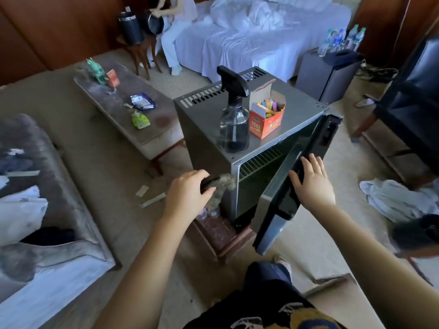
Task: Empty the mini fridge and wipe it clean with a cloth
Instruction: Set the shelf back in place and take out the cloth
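- Dark patterned clothing (273, 312) on the wearer's lap fills the bottom edge, with both bare forearms reaching forward above it.
- Straight ahead, a grey mini fridge (204, 129) stands on a low brown stand (225, 236), near the middle of a carpeted room.
- Its door (268, 233) hangs open to the right, hinged on the right side. Inside, only a ribbed grille near the top shows; the rest is dark.
- Left hand (187, 193) clenches a fuzzy grey cloth (223, 184), fingers curled round it, at the fridge's front left corner.
- Right hand (311, 184) lies released on the door's black top edge, fingers straight, not clasping.
- On the fridge top stand a clear spray bottle (234, 124) with a black trigger, and just beside it an open orange box (267, 122) of coloured chalk.
- Left of the fridge, a long bench (118, 100) carries several small packets.
- Far left, a grey sofa (47, 186) with clothes piled on it.
- Behind the fridge, a bed (249, 43) with rumpled white sheets; a person (171, 32) sits at its left end.
- Right of the bed, a second fridge (325, 77) holds water bottles (342, 39) on top.
- A white cloth heap (399, 200) lies on the floor at the right.
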`<state>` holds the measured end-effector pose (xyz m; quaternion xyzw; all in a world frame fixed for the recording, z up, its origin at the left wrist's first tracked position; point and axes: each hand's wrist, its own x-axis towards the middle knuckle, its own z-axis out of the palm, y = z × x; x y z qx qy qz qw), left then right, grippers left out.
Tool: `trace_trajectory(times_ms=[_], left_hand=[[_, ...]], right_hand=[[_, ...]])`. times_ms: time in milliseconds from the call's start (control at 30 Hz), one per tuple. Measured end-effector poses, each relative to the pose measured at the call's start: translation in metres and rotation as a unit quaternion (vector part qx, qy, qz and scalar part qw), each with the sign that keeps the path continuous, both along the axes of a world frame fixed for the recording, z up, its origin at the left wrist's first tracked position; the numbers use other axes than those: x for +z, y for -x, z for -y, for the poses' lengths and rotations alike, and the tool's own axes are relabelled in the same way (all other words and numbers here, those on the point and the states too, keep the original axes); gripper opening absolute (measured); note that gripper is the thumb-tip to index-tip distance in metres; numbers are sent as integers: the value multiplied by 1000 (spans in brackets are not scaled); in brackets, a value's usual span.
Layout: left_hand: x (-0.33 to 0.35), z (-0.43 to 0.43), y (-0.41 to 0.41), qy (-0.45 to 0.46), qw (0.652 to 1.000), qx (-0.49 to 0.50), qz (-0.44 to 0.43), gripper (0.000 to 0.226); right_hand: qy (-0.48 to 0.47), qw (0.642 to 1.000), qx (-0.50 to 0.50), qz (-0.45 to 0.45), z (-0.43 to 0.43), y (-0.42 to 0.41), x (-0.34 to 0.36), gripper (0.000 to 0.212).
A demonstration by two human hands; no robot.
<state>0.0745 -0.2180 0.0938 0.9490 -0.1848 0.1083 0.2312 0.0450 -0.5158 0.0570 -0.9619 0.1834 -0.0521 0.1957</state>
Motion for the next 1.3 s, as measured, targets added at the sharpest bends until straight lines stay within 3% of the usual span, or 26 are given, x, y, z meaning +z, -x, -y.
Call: trace_trajectory(times_ms=[233,300,400,500,633,767,900,1133,1300], left_hand=[[-14,-70,16,39,995,59,-63,26],[-11,-87,18,44,994,83,-52,26],[-2,-119,19,53,990,123,-44,24],[-1,-158,12,94,981,159,-53,28],[6,-206,-7,139,970,179,-90,28],[12,-261,-47,157,961,207,-95,20],[10,-320,-115,138,960,209,-126,17],[-4,-398,-274,153,946,168,-230,20],[-35,-423,-392,228,903,136,-339,30]], right_hand=[[-50,994,57,73,-95,6,-13,42],[-25,984,113,132,-119,2,-9,30],[14,941,249,229,-166,-18,8,24],[-79,917,344,184,-228,-50,23,24],[-171,869,458,76,-304,-96,38,49],[-220,807,547,28,-372,-149,44,38],[-252,782,570,9,-433,-216,32,35],[-222,835,502,-36,-508,-368,9,18],[-226,881,409,-70,-523,-470,1,15]])
